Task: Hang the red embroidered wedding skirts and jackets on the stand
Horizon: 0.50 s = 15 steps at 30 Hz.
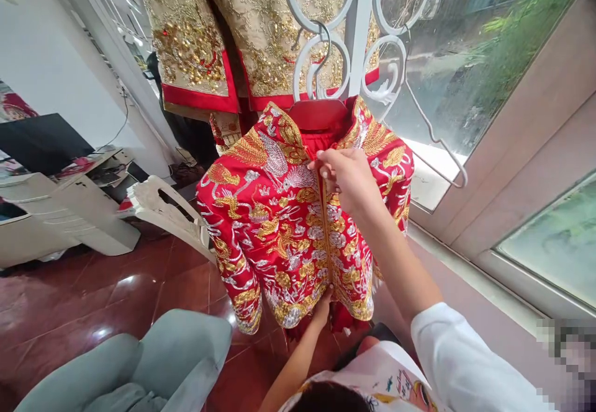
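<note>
A red jacket (279, 213) with dense gold and silver embroidery hangs on a hanger (318, 115) in front of a white scrollwork rack (351, 58). My right hand (347, 173) is closed in a pinch at the top of the jacket's front, just under the stand collar. What exactly lies between these fingertips is too small to make out beyond the red cloth edge. Lower down, my left hand (322, 306) grips the bottom hem by the front line, thumb in front and the other fingers mostly hidden behind the cloth. Gold trim runs straight down between both hands.
Beaded gold garments (261, 33) with red borders hang behind. A bare wire hanger (433, 133) hangs on the right by the window (465, 71). On the left are a white chair (161, 210), a grey-green armchair (181, 344) and a desk (88, 207) with a dark monitor (44, 145).
</note>
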Each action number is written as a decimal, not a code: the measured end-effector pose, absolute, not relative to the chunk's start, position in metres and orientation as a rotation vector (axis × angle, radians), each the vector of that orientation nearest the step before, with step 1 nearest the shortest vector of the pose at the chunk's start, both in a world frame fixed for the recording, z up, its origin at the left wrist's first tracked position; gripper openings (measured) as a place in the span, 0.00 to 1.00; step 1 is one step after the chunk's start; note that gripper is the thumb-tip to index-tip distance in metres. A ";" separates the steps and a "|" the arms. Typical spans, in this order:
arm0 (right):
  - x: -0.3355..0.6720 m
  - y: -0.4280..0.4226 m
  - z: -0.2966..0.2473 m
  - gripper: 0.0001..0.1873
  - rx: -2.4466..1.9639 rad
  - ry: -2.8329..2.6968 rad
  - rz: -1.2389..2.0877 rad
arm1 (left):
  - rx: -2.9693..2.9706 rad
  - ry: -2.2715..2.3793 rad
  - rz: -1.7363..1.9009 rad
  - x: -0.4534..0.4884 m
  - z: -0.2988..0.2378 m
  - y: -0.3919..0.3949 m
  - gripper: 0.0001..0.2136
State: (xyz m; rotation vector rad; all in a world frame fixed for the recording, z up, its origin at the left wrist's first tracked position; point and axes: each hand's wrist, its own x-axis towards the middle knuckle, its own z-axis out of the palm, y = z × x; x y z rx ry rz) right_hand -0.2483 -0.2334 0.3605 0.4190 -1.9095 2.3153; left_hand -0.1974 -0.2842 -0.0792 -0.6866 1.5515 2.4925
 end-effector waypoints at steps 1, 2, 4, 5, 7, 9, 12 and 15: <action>-0.244 -0.236 0.371 0.16 0.458 -1.859 2.208 | -0.712 1.552 2.492 -0.198 -0.079 -0.285 0.12; -0.239 -0.238 0.381 0.17 0.495 -1.778 2.089 | -0.744 1.555 2.486 -0.197 -0.080 -0.287 0.13; -0.228 -0.237 0.397 0.18 0.589 -1.601 1.815 | -0.837 1.560 2.455 -0.192 -0.083 -0.292 0.13; -0.224 -0.235 0.400 0.18 0.638 -1.573 1.675 | -0.877 1.557 2.435 -0.187 -0.084 -0.296 0.13; -0.222 -0.225 0.393 0.19 0.694 -1.647 1.429 | -0.895 1.543 2.413 -0.176 -0.083 -0.306 0.14; -0.230 -0.214 0.371 0.20 0.642 -1.850 1.260 | -0.844 1.530 2.428 -0.164 -0.080 -0.315 0.13; -0.250 -0.204 0.326 0.23 0.484 -2.167 1.149 | -0.731 1.534 2.480 -0.155 -0.070 -0.326 0.18; -0.261 -0.208 0.295 0.20 0.416 -2.382 1.110 | -0.667 1.535 2.508 -0.159 -0.061 -0.325 0.22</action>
